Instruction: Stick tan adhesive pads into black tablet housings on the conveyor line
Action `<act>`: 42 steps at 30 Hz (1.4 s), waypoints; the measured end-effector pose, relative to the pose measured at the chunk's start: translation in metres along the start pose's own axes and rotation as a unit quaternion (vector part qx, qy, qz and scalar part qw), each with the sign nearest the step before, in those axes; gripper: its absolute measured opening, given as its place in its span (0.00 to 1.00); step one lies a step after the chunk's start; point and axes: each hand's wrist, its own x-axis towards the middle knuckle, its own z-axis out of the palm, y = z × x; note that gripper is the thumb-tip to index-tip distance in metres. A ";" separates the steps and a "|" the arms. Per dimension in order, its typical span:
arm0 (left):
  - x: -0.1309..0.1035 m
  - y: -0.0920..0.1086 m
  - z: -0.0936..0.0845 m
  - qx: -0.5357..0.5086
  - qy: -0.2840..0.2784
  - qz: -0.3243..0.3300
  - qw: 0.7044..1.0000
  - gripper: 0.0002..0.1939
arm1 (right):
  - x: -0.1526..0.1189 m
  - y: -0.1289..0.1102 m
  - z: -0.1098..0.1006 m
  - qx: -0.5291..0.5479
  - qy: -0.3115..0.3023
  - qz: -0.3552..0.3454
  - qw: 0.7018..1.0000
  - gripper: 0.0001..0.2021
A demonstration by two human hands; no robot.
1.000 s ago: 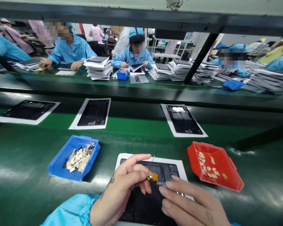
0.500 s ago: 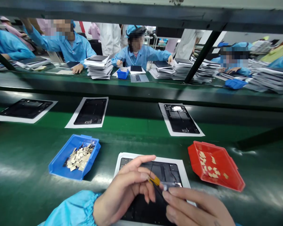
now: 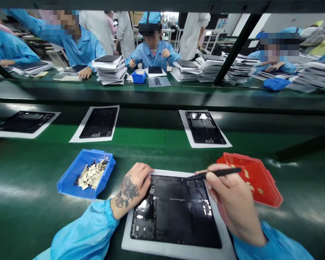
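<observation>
We see glare on the black panel and lower-left counter, and blocky pixelation along the frame's top.

On the table, a tablet housing lies on a paper sheet, between a left bin holding small parts and a right bin. Behind, two housings lie left, a third housing right.

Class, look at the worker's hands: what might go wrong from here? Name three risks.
1. The tool in the right hand points at the device; a slip might scratch it.
2. The left hand lies at the device's corner; a push might shift it on its paper.
3. The red tray is close to the right hand; a knock might spill its pieces.
</observation>
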 end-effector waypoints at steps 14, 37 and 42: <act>-0.034 -0.025 0.007 0.166 0.071 0.177 0.967 0.21 | 0.022 0.036 0.040 0.071 -0.101 0.133 0.983 0.15; -0.035 -0.033 0.013 0.245 -0.005 0.241 0.939 0.10 | 0.036 0.084 0.067 -0.175 -0.105 0.036 0.978 0.12; -0.036 -0.034 0.012 0.233 -0.010 0.235 0.944 0.11 | 0.034 0.082 0.070 -0.165 -0.127 0.011 0.978 0.07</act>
